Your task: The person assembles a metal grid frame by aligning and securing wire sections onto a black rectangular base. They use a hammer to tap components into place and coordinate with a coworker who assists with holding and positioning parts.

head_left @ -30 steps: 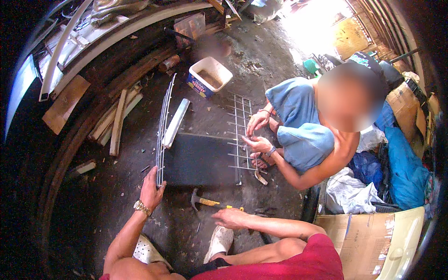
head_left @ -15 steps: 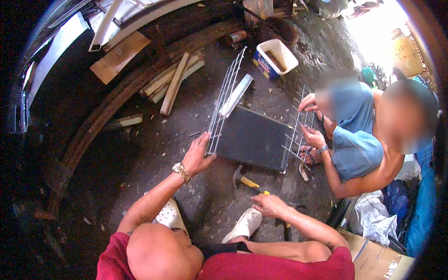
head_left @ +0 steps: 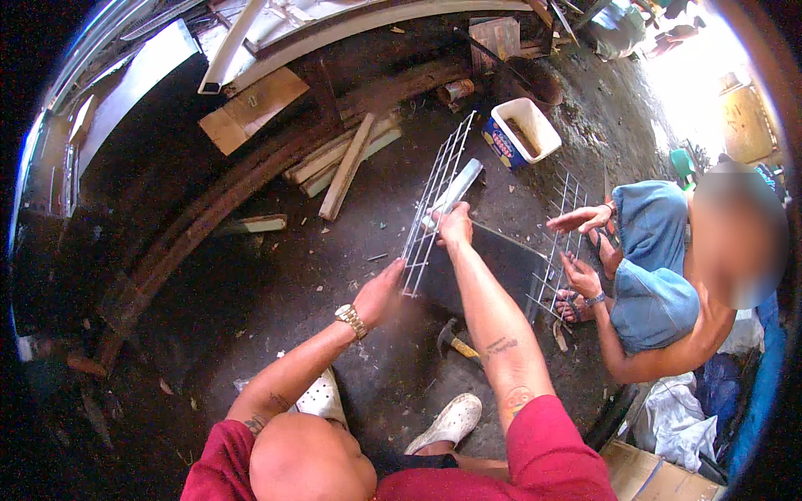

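Note:
My left hand (head_left: 380,294) is closed on the near end of a white wire rack (head_left: 440,188), which is held up at a slant. Further along the same rack, my right hand (head_left: 454,224) has its fingers closed at the right edge. Beside those fingers lies a silver metal bar (head_left: 468,177), partly hidden by the hand. Under my right forearm is a flat black panel (head_left: 510,250) on the ground. A claw hammer (head_left: 457,341) with a yellow handle lies nearer to me, its handle end covered by my forearm.
At right a crouching co-worker's hands (head_left: 581,220) are at a second wire rack (head_left: 555,259). A white-and-blue tub (head_left: 535,134) stands at the back. Wooden strips (head_left: 347,167) and a brown board (head_left: 253,110) lie at left. Cardboard (head_left: 647,476) is at the lower right.
My right hand has left the hammer's handle end and reached forward to the wire rack. My left hand keeps its hold. The co-worker's upper hand has opened out flat. The view has shifted.

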A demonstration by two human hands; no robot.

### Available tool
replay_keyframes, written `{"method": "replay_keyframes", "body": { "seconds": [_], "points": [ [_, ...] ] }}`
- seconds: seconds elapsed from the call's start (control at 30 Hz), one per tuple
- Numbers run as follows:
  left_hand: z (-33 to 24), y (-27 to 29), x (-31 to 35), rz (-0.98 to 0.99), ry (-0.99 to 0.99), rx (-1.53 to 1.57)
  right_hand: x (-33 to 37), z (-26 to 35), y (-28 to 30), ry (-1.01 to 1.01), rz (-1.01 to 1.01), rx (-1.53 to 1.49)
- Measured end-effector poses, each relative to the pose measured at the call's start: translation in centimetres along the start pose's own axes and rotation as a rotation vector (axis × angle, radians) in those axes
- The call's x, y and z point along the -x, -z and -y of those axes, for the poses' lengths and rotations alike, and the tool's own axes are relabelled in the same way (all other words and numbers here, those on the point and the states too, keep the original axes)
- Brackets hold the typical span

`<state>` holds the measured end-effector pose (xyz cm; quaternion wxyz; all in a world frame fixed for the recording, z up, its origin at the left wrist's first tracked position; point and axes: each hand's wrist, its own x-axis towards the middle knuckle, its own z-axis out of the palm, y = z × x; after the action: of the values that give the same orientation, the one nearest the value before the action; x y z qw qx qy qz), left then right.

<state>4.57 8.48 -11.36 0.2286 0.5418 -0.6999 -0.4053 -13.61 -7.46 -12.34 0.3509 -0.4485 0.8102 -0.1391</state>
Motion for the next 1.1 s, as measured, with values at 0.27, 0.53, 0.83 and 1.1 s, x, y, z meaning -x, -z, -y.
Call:
{"method": "replay_keyframes", "body": {
  "seconds": [0.27, 0.53, 0.83, 1.1],
  "points": [
    [0.2, -0.2, 0.5, 0.066, 0.106, 0.095, 2.1, -0.9, 8.7, -0.181, 0.202, -0.966],
    [-0.2, -0.1, 0.3, 0.059, 0.080, 0.039, 9.7, 12.9, 14.8, 0.416, 0.048, -0.842],
    [0.3, -0.2, 0.0, 0.142, 0.101, 0.034, 19.8, 10.7, 6.8, 0.418, 0.233, -0.730],
    [1.6, 2.7, 0.2, 0.071, -0.192, -0.258, 20.8, 1.7, 12.7, 1.183, 0.291, 0.316]
  ]
}}
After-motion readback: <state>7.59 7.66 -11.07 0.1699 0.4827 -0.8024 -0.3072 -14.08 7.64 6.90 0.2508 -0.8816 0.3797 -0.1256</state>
